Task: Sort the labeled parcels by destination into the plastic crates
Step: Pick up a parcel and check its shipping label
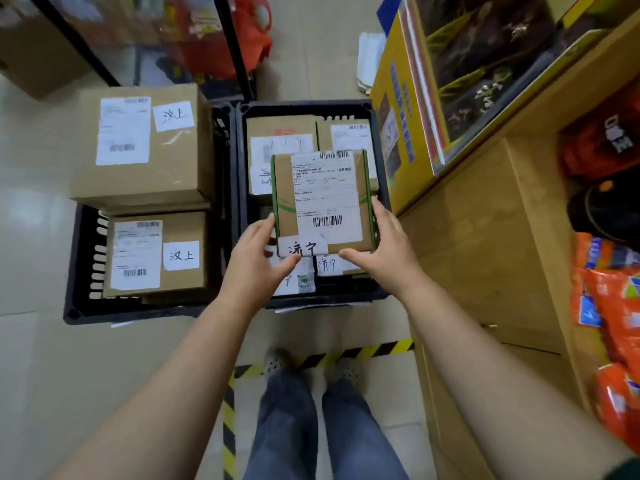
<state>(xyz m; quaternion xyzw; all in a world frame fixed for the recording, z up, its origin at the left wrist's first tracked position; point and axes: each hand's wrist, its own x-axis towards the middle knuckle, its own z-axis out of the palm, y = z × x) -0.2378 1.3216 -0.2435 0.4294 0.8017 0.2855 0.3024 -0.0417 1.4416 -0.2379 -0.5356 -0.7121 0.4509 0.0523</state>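
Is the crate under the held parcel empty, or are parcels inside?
Not empty. The crate holds several labeled boxes; the held parcel is above them, between left hand and right hand.

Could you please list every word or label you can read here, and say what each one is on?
"济宁": handwritten slip on the held parcel, gripped by the left hand and right hand.
"济宁": slip on a lower parcel in the right crate.
"汶上": slip on the large box above the left crate.
"汶上": slip on the small box below it.
Printed shipping labels and the yellow carton's print: too small or blurred to read.
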